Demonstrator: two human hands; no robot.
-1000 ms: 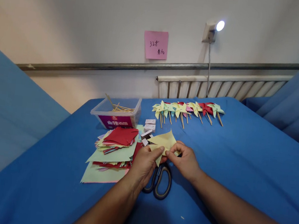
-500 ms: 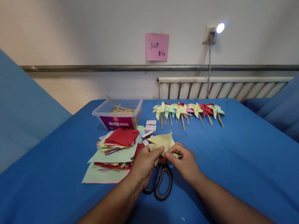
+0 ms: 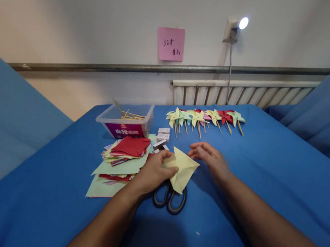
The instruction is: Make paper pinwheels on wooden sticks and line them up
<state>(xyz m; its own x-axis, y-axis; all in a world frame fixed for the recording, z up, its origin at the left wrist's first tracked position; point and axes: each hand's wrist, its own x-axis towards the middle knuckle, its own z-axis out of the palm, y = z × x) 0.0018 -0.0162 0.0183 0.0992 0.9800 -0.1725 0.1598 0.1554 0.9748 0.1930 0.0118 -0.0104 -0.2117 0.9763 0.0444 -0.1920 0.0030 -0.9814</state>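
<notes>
A creased yellow paper square [image 3: 184,169] is pinched in my left hand [image 3: 157,170], the thumb lying across its front. Just right of the paper, my right hand [image 3: 208,158] is off it, fingers curved and slightly apart with nothing visible in them. Black-handled scissors [image 3: 176,209] lie below the paper, their blades hidden behind it. Beside my left hand is a stack of colored paper [image 3: 131,147], red on top and pale green below. Small white boxes [image 3: 163,135] sit behind that hand, one of them partly opened.
A clear plastic box [image 3: 126,125] of wooden sticks stands at the back left. Several finished paper pinwheels [image 3: 197,118] on sticks lie in a row at the back. Behind the blue-covered table [image 3: 248,195] are a metal rail [image 3: 114,68] and a radiator [image 3: 245,93].
My right hand has let go of the yellow paper and moved slightly right and up. The paper has turned and spread flatter in my left hand. The view has shifted a little.
</notes>
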